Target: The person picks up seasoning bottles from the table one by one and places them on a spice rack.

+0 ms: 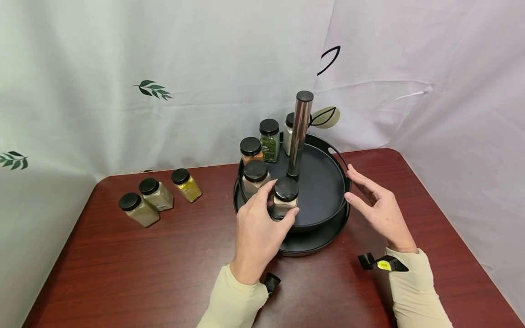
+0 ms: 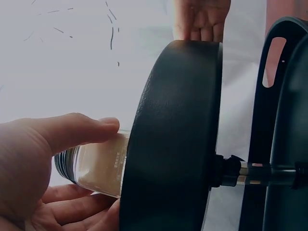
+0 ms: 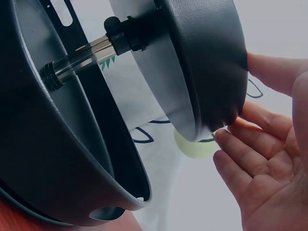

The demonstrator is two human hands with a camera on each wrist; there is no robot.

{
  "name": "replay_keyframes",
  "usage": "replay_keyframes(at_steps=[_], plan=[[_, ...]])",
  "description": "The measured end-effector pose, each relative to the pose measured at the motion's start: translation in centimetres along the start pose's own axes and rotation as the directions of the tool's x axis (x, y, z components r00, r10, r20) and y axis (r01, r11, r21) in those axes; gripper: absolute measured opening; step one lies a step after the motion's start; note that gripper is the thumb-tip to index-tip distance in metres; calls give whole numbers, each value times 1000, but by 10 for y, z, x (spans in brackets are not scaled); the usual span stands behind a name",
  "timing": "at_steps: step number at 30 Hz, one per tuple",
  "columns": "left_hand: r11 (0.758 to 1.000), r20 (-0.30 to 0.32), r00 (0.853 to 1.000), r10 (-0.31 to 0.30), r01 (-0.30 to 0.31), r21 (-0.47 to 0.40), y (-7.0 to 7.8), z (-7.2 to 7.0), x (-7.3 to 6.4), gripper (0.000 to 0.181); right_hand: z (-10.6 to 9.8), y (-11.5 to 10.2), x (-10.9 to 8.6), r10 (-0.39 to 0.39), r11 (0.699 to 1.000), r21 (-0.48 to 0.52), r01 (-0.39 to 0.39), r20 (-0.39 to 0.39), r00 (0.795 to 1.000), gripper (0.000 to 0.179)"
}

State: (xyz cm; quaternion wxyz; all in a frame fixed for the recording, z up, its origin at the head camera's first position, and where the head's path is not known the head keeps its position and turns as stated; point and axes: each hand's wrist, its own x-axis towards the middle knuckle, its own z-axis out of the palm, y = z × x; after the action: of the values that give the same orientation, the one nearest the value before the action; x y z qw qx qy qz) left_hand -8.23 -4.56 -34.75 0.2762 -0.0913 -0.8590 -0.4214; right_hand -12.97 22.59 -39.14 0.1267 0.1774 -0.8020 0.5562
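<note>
My left hand (image 1: 258, 228) grips a square glass spice jar (image 1: 285, 197) with a black lid and pale beige powder, thumb on one side and fingers on the other. The jar stands at the front left of the upper black tray (image 1: 321, 182) of a two-tier rack. In the left wrist view, the jar (image 2: 101, 161) meets the tray's rim, which hides its base. My right hand (image 1: 379, 207) touches the outer right rim of the upper tray with thumb and fingertips, its fingers fairly straight. In the right wrist view its palm (image 3: 274, 168) shows.
Spice jars with brown (image 1: 255, 176), orange (image 1: 251, 149) and green (image 1: 269, 140) contents, and a whitish one (image 1: 288, 132), line the upper tray's left and back. The metal post (image 1: 300, 134) rises mid-rack above the lower tray (image 1: 311, 246). Three jars (image 1: 157, 193) lie tilted at the table's left.
</note>
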Motion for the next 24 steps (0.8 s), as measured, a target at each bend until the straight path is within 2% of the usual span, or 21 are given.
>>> replay_keyframes(at_steps=[6,13,17,24], plan=[[1000,-19,1000,21,-21,13,0,2,-1,64,0,-1,1,8,1000,-15,-8,-11,1000,53],[999,10,999,38,-38,2,-3,0,-3,67,1,0,0,1,999,-46,-3,-32,999,49],[999,26,998,49,-48,-17,-5,-6,-4,66,2,1,0,-7,998,-61,4,-45,999,47],[996,17,996,83,-82,-28,-10,-22,-5,56,4,2,2,-26,996,-92,20,-59,998,42]])
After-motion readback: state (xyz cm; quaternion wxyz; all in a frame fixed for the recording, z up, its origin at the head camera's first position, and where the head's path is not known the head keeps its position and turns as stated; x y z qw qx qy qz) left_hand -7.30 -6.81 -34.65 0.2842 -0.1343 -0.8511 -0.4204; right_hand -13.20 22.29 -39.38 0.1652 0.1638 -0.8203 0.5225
